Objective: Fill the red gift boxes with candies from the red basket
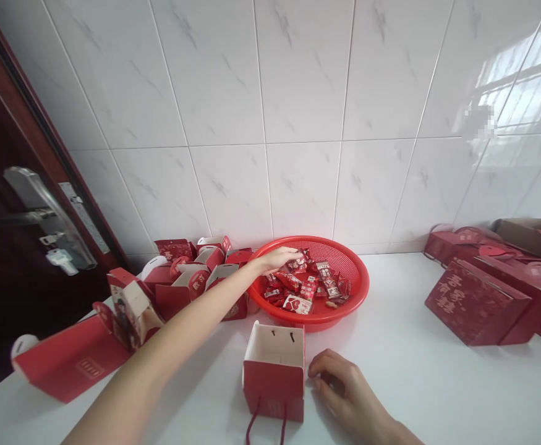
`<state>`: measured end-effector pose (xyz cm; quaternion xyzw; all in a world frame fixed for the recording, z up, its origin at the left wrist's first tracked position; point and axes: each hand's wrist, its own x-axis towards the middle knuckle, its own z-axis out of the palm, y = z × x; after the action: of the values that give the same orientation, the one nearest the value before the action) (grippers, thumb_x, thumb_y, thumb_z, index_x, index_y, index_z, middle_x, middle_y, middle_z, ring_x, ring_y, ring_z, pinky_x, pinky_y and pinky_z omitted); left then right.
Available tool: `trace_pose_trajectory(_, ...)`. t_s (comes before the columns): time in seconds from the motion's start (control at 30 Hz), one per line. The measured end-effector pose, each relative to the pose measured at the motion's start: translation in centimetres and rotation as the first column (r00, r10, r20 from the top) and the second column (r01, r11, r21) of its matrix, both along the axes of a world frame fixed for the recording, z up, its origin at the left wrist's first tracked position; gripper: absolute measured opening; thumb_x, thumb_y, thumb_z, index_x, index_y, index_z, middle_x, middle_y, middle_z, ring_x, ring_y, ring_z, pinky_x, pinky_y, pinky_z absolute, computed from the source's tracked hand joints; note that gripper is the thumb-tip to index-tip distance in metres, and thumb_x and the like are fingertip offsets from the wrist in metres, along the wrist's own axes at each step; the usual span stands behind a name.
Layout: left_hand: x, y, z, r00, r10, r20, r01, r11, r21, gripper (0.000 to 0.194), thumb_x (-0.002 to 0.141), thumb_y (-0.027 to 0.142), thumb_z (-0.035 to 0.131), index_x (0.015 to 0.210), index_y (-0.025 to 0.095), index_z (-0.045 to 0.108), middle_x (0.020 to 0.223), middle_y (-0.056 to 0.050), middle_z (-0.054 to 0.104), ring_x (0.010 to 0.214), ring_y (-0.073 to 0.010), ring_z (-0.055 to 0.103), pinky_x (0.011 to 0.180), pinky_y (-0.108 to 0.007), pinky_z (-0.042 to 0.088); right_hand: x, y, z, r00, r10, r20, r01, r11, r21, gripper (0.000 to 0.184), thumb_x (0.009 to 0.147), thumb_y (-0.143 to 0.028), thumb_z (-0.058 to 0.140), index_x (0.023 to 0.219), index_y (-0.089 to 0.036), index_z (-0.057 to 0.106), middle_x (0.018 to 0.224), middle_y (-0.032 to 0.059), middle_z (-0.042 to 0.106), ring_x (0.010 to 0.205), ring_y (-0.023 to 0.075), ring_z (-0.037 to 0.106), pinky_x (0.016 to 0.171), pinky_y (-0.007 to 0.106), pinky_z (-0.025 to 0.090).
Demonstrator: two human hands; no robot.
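My left hand [277, 259] reaches into a red plastic basket [362, 290]. Its fingers are pressed together at a red candy packet [302, 261] near the back of the heap. Around it lie several more wrapped candies [328, 279], mostly red. In front of the basket stands a small red gift box [274, 383], its top open, white inside, with a dark red cord handle hanging down its near side. My right hand [344, 392] rests on the table just right of this box, fingers loosely curled, a gap between thumb and forefinger, and nothing held.
Several red gift boxes [172, 293] crowd the left of the white table [391, 383], one lying at its edge [73, 358]. More dark red boxes [477, 303] and a brown carton [530, 232] stand on the right. Behind is a tiled wall; a door handle [50, 213] with keys is at left.
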<state>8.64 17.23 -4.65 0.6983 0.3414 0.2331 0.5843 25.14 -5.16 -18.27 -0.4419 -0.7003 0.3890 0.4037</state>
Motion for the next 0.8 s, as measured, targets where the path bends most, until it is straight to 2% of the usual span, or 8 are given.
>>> trace_pose_trajectory(0.17,-0.5,-0.9,0.2,0.999,0.037,-0.009,-0.037,0.999,-0.030,0.034,0.068,0.045,0.086,0.075,0.015,0.072,0.082,-0.002,0.071,0.076,-0.0147,0.062,0.068,-0.027,0.048,0.3,0.3,0.1,0.997,-0.033,-0.070,0.027,0.996,-0.087,0.012,0.083,-0.021,0.055,0.088,-0.018,0.066,0.093,0.0078,0.066,0.078,0.0191,0.059,0.073,0.031,0.045)
trace_pose_trajectory(0.3,-0.5,-2.4,0.8,1.000,0.027,0.004,-0.027,0.999,-0.018,0.038,0.070,0.049,0.084,0.087,0.016,0.074,0.089,-0.005,0.073,0.073,-0.0149,0.063,0.065,-0.027,0.046,0.7,0.2,0.4,0.970,-0.039,-0.242,-0.008,0.982,-0.189,0.019,0.085,-0.034,0.065,0.091,-0.017,0.068,0.084,0.0055,0.065,0.074,0.0177,0.057,0.069,0.029,0.044)
trace_pose_trajectory(0.37,-0.2,-4.0,1.7,0.999,-0.039,0.002,0.039,0.999,-0.007,0.045,0.075,0.053,0.080,0.100,0.016,0.075,0.091,-0.007,0.074,0.069,-0.0151,0.062,0.064,-0.029,0.045,1.0,0.2,0.9,0.931,-0.068,-0.359,-0.034,0.961,-0.273,0.028,0.085,-0.043,0.070,0.091,-0.016,0.070,0.077,0.0038,0.064,0.070,0.0158,0.055,0.067,0.028,0.043)
trace_pose_trajectory(0.4,0.0,-4.9,2.1,0.994,-0.111,-0.007,0.111,0.994,0.022,0.045,0.078,0.053,0.077,0.106,0.017,0.076,0.092,-0.007,0.074,0.069,-0.0144,0.061,0.066,-0.029,0.045,1.1,0.3,1.2,0.904,-0.094,-0.417,-0.048,0.947,-0.317,0.031,0.084,-0.047,0.071,0.090,-0.016,0.070,0.077,0.0037,0.064,0.068,0.0152,0.055,0.066,0.028,0.043)
trace_pose_trajectory(0.5,0.7,-7.8,3.3,0.955,-0.286,-0.077,0.293,0.950,0.106,0.033,0.089,0.045,0.067,0.106,0.019,0.079,0.107,-0.007,0.074,0.089,-0.0174,0.063,0.078,-0.030,0.046,1.4,0.6,1.8,0.797,-0.152,-0.584,-0.115,0.912,-0.393,0.040,0.084,-0.055,0.069,0.088,-0.015,0.072,0.082,0.0066,0.067,0.064,0.0146,0.056,0.062,0.028,0.043)
trace_pose_trajectory(0.57,1.1,-9.5,3.6,0.921,-0.350,-0.169,0.375,0.916,0.142,0.028,0.088,0.033,0.067,0.110,0.021,0.078,0.104,-0.005,0.073,0.089,-0.0165,0.062,0.077,-0.028,0.046,1.6,0.8,2.0,0.716,-0.148,-0.682,-0.183,0.903,-0.388,0.046,0.084,-0.060,0.067,0.090,-0.015,0.072,0.085,0.0086,0.070,0.063,0.0144,0.057,0.062,0.029,0.044)
trace_pose_trajectory(0.67,1.6,-11.0,3.2,0.877,-0.385,-0.287,0.456,0.856,0.245,0.040,0.082,0.025,0.073,0.122,0.023,0.074,0.086,-0.001,0.068,0.075,-0.0136,0.057,0.069,-0.026,0.044,2.0,0.9,2.2,0.635,-0.083,-0.768,-0.272,0.906,-0.323,0.050,0.086,-0.064,0.065,0.098,-0.015,0.072,0.087,0.0096,0.071,0.064,0.0152,0.058,0.066,0.030,0.045)
trace_pose_trajectory(0.8,1.9,-11.6,2.3,0.871,-0.377,-0.314,0.466,0.837,0.287,0.049,0.080,0.023,0.075,0.129,0.024,0.069,0.086,-0.001,0.068,0.078,-0.0157,0.061,0.069,-0.027,0.045,2.5,0.5,3.1,0.621,0.031,-0.783,-0.306,0.929,-0.206,0.045,0.085,-0.058,0.070,0.104,-0.017,0.071,0.095,0.0100,0.071,0.069,0.0160,0.058,0.068,0.032,0.047)
